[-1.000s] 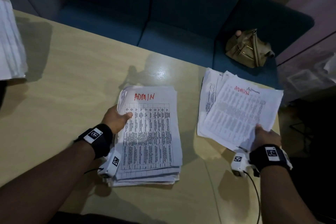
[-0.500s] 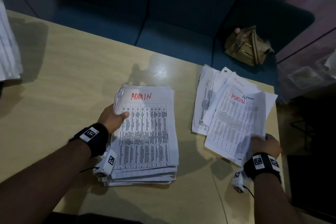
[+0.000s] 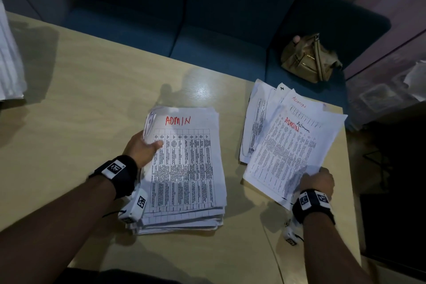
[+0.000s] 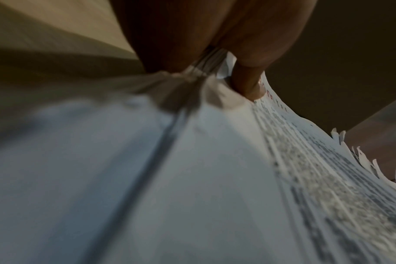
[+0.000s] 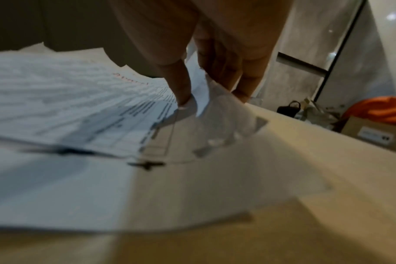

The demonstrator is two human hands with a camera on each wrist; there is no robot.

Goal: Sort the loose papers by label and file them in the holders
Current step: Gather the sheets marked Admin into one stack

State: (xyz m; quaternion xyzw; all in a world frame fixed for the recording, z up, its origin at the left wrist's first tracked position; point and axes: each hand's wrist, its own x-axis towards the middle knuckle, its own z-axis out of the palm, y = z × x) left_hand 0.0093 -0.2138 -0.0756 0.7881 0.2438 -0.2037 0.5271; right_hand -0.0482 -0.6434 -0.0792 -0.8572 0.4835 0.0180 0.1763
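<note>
A thick stack of printed papers [image 3: 184,168], its top sheet marked ADMIN in red, lies in the middle of the wooden table [image 3: 80,110]. My left hand [image 3: 143,148] grips the stack's left edge, thumb on top and fingers under the sheets; the left wrist view shows the thumb [image 4: 249,84] pressing the stack [image 4: 192,178]. To the right lies a looser pile of ADMIN sheets [image 3: 290,145]. My right hand [image 3: 317,180] pinches its near right corner, and in the right wrist view the fingers [image 5: 183,92] hold the top sheets [image 5: 79,107] lifted off the table.
Another stack of papers [image 3: 9,60] sits at the table's far left edge. A dark blue sofa [image 3: 207,30] runs behind the table with a tan bag [image 3: 309,60] on it. The table's right edge [image 3: 348,168] is close to my right hand.
My right hand has slid the top ADMIN sheets down and left over the right pile, uncovering another ADMIN sheet behind. My left hand has kept its grip on the stack.
</note>
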